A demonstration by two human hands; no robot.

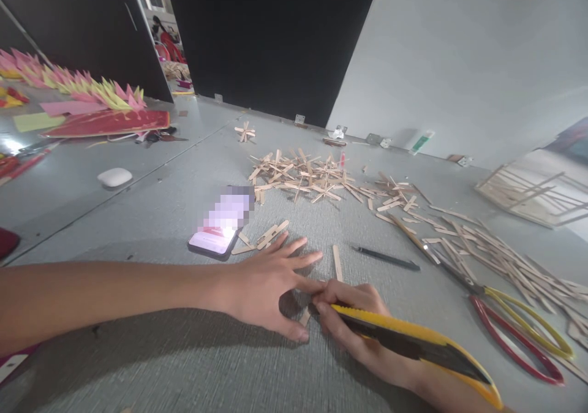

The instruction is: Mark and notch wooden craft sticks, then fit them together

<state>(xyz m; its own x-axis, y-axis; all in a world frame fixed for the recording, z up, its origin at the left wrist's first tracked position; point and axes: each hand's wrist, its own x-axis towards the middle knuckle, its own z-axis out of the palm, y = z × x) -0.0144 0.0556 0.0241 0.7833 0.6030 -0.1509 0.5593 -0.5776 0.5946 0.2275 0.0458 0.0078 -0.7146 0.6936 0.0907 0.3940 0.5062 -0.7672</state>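
My right hand [358, 321] grips a yellow and black utility knife [413, 336], its handle slanting back toward my wrist. The knife's tip is hidden by my fingers, close to a small wooden stick piece [305, 317] on the grey table. My left hand [275, 284] lies with fingers spread, its index fingertip beside my right fingers and its thumb near that stick piece. Another short stick [337, 263] lies just beyond my hands. Past my left fingertips are several joined sticks [273, 234] and a lit phone [223, 220].
A heap of wooden sticks [303, 174] lies ahead, with long strips [500, 260] to the right. Red and yellow handled scissors [519, 321] and a dark pen-like tool [388, 258] sit right. A white case [114, 177] and folded-paper craft [105, 119] are left; a stick frame [528, 195] stands right.
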